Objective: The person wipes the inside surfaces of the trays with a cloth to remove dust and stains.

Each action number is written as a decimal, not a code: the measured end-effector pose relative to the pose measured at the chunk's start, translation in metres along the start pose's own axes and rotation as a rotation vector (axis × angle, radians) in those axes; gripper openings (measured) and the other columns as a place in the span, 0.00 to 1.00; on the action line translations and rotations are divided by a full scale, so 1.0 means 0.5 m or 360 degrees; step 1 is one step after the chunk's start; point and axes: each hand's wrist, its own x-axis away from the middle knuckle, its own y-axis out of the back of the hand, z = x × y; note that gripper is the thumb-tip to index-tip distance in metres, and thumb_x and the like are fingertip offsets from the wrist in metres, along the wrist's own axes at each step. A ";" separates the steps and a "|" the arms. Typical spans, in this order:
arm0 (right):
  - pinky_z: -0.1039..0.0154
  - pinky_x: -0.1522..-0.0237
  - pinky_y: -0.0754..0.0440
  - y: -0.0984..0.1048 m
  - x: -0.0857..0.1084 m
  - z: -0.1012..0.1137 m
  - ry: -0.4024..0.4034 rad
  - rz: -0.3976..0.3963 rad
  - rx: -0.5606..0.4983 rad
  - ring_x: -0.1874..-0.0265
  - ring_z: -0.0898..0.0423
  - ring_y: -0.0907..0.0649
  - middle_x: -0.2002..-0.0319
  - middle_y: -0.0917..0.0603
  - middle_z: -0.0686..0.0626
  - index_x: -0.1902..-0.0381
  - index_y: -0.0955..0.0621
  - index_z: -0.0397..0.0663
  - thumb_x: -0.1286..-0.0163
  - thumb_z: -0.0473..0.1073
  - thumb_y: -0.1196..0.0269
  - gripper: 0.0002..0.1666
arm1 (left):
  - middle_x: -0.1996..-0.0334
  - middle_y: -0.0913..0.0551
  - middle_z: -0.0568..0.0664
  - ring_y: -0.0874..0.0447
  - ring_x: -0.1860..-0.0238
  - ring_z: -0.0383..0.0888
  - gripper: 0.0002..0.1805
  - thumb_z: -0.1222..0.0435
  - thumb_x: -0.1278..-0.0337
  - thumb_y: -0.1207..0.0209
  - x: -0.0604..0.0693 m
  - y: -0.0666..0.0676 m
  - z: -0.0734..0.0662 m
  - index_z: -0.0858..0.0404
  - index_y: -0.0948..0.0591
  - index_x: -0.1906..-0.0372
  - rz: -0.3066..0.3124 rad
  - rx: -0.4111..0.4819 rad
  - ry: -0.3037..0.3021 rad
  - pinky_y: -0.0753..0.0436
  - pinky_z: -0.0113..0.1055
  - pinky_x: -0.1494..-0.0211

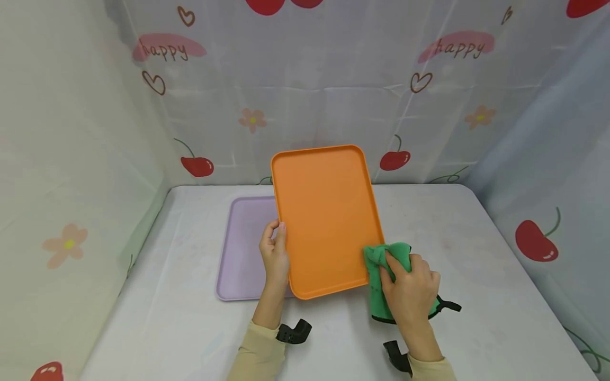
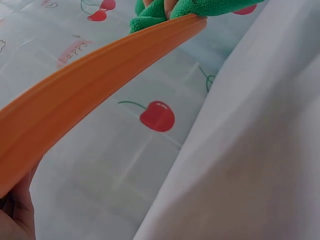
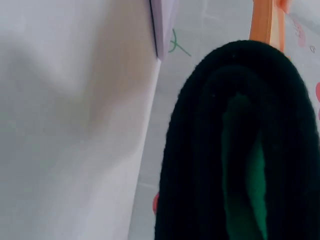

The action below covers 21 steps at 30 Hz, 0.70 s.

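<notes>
An orange tray (image 1: 329, 217) is held up off the table, tilted toward the head camera. My left hand (image 1: 276, 259) grips its left edge, thumb on the front side and the other fingers mostly behind it. With my right hand (image 1: 411, 286) I hold a bunched green cloth (image 1: 381, 301) with black edging against the tray's lower right edge. The left wrist view shows the tray side-on, with the cloth (image 2: 215, 6) at its far end. Folded black-edged cloth (image 3: 240, 65) fills much of the right wrist view and hides the right hand there.
A lilac tray (image 1: 240, 254) lies flat on the white table (image 1: 476, 296), partly covered by the orange tray and left arm. Behind the table hangs a curtain (image 1: 324, 111) printed with cherries and hearts; similar cloth stands along both sides.
</notes>
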 end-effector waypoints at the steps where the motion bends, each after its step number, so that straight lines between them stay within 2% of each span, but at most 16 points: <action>1: 0.49 0.79 0.36 0.002 -0.001 -0.003 -0.0007 -0.0010 0.0008 0.77 0.39 0.23 0.70 0.21 0.33 0.62 0.11 0.45 0.51 0.37 0.26 0.15 | 0.91 0.39 0.38 0.45 0.92 0.30 0.17 0.60 0.25 0.53 0.000 0.000 0.001 0.73 0.26 0.51 0.0004 -0.0011 -0.0008 0.43 0.22 0.88; 5: 0.49 0.78 0.37 0.015 -0.007 -0.023 -0.0088 -0.0009 0.0030 0.76 0.38 0.23 0.70 0.21 0.32 0.62 0.11 0.43 0.48 0.37 0.27 0.13 | 0.93 0.43 0.37 0.46 0.93 0.29 0.17 0.60 0.25 0.54 0.000 0.000 0.005 0.73 0.27 0.51 0.0011 -0.0052 -0.0016 0.46 0.22 0.90; 9: 0.47 0.80 0.38 0.034 -0.012 -0.056 -0.0224 -0.0015 0.0083 0.75 0.37 0.22 0.71 0.21 0.30 0.60 0.12 0.41 0.43 0.39 0.29 0.12 | 0.91 0.37 0.38 0.43 0.92 0.30 0.18 0.60 0.25 0.54 -0.001 -0.003 0.009 0.73 0.27 0.51 0.0015 -0.0039 0.0011 0.42 0.21 0.89; 10: 0.46 0.80 0.38 0.040 -0.012 -0.064 -0.0267 -0.0027 0.0094 0.75 0.36 0.22 0.71 0.22 0.30 0.60 0.12 0.40 0.43 0.40 0.30 0.13 | 0.89 0.34 0.38 0.40 0.91 0.30 0.18 0.59 0.25 0.54 -0.001 -0.004 0.010 0.73 0.27 0.51 0.0008 -0.0030 0.0027 0.39 0.21 0.87; 12: 0.44 0.79 0.37 0.050 -0.012 -0.077 -0.0352 -0.0044 0.0114 0.73 0.36 0.23 0.71 0.22 0.29 0.59 0.12 0.40 0.41 0.42 0.30 0.14 | 0.88 0.33 0.39 0.40 0.90 0.31 0.18 0.59 0.25 0.53 -0.002 -0.006 0.016 0.72 0.26 0.51 -0.0014 -0.0042 0.0078 0.38 0.21 0.86; 15: 0.41 0.76 0.37 0.060 -0.012 -0.089 -0.0490 -0.0121 0.0049 0.73 0.36 0.24 0.71 0.22 0.29 0.60 0.12 0.39 0.44 0.40 0.29 0.14 | 0.89 0.37 0.38 0.42 0.89 0.31 0.18 0.58 0.25 0.53 -0.002 -0.011 0.029 0.70 0.25 0.50 -0.0058 -0.0087 0.0164 0.40 0.21 0.86; 17: 0.40 0.74 0.38 0.064 -0.011 -0.091 -0.0565 -0.0153 0.0001 0.72 0.36 0.24 0.71 0.23 0.29 0.60 0.12 0.38 0.46 0.38 0.29 0.14 | 0.90 0.43 0.37 0.47 0.90 0.31 0.18 0.57 0.26 0.52 -0.003 -0.015 0.041 0.70 0.25 0.49 -0.0069 -0.0132 0.0214 0.44 0.22 0.87; 21: 0.40 0.73 0.39 0.069 -0.008 -0.092 -0.0655 -0.0175 -0.0086 0.73 0.36 0.26 0.73 0.24 0.30 0.60 0.13 0.37 0.47 0.36 0.28 0.15 | 0.90 0.43 0.38 0.46 0.89 0.32 0.19 0.56 0.26 0.51 -0.003 -0.029 0.069 0.69 0.25 0.47 -0.0050 -0.0168 0.0302 0.43 0.22 0.86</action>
